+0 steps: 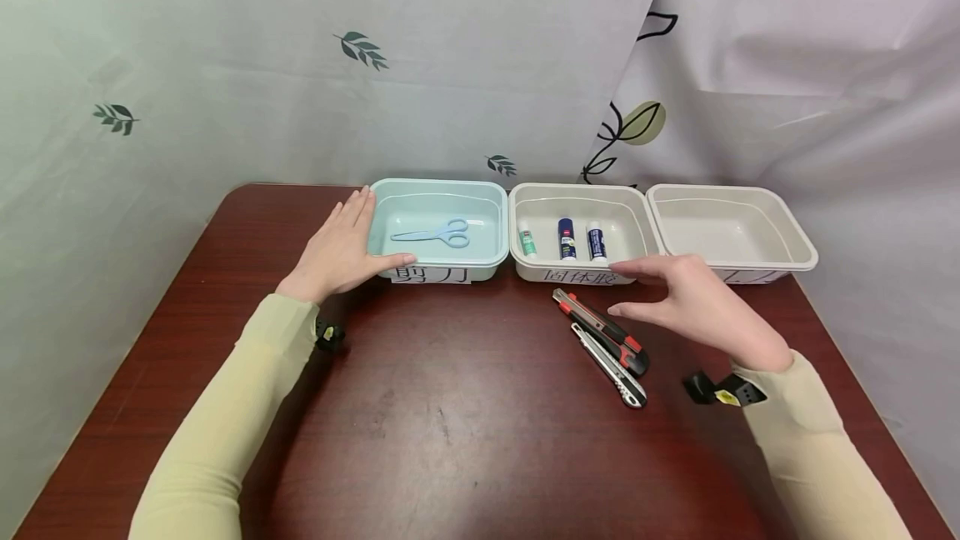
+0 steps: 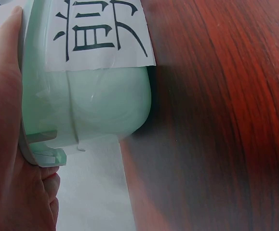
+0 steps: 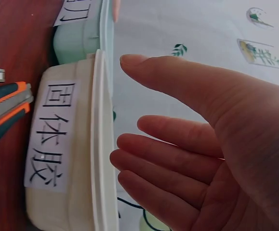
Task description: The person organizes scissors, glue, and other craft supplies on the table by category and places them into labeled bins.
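Observation:
My left hand rests on the left end of a light blue bin, fingers straight along its side and thumb on the front rim. Inside that bin lie blue scissors. Over the table, by the front right corner of the middle beige bin, hovers my right hand, holding nothing, thumb apart from the fingers. Several glue sticks are in the middle bin. Left of the right hand, a red-and-black utility knife and a silver-and-black utility knife lie side by side on the table.
A third beige bin stands at the right end of the row, its front label partly covered by the right hand. Handwritten paper labels are on the bins' fronts. A patterned grey cloth hangs behind the dark red table.

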### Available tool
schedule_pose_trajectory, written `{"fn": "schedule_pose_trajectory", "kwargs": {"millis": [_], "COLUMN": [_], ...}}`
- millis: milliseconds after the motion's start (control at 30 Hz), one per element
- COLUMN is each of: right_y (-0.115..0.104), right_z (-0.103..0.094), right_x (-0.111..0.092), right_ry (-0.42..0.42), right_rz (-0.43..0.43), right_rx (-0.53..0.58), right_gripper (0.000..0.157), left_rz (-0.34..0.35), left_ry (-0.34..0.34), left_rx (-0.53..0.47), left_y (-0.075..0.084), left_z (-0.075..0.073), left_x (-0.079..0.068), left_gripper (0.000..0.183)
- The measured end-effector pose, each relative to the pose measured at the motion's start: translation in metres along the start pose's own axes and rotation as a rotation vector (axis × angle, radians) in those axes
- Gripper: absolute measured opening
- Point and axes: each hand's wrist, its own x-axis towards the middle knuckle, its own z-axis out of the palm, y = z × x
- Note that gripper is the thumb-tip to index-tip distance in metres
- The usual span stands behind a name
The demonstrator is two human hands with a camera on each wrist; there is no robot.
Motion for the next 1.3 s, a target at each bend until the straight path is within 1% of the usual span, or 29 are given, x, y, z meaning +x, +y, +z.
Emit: {"fn": "schedule_pose_trajectory", "kwargs": {"millis": [100, 200, 300, 433, 500, 700, 933, 1200, 1300], "right_y": [0.002, 0.005, 0.011, 0.017, 0.021, 0.032, 0.037, 0.037, 0.039], "right_z": [0.004, 0.011, 0.02, 0.032, 0.038, 0.053, 0.06, 0.063, 0.062], "right_x": [-0.002, -0.002, -0.002, -0.002, -0.002, -0.001, -0.002, -0.002, -0.003], "right_ry": [-0.027, -0.042, -0.054, -0.085, -0.106, -0.129, -0.132, -0.132, -0.134], "right_rz": [0.029, 0.04, 0.043, 0.066, 0.079, 0.082, 0.076, 0.073, 0.087], "right_rx": [0.003, 0.004, 0.003, 0.013, 0.04, 0.1, 0.109, 0.097, 0.103], "right_gripper": [0.053, 0.053, 0.053, 0.054, 0.055, 0.052, 0.045, 0.044, 0.045], "left_rz": [0.0, -0.001, 0.0, -0.001, -0.002, -0.004, -0.003, -0.001, 0.0], "left_ry": [-0.001, 0.001, 0.001, -0.001, -0.002, -0.006, -0.008, -0.003, -0.003], "left_rx": [-0.002, -0.003, -0.002, -0.002, -0.004, -0.005, -0.006, -0.005, -0.001], "left_y": [0.0, -0.001, -0.001, -0.001, -0.001, -0.001, 0.0, 0.0, 0.0], "left_z": [0.0, -0.001, -0.001, -0.001, 0.0, -0.001, -0.001, -0.001, -0.001], "left_x": [0.0, 0.0, 0.0, 0.0, 0.0, 0.0, 0.0, 0.0, 0.0], "left_gripper": [0.124, 0.124, 0.123, 0.123, 0.123, 0.123, 0.123, 0.123, 0.123]}}
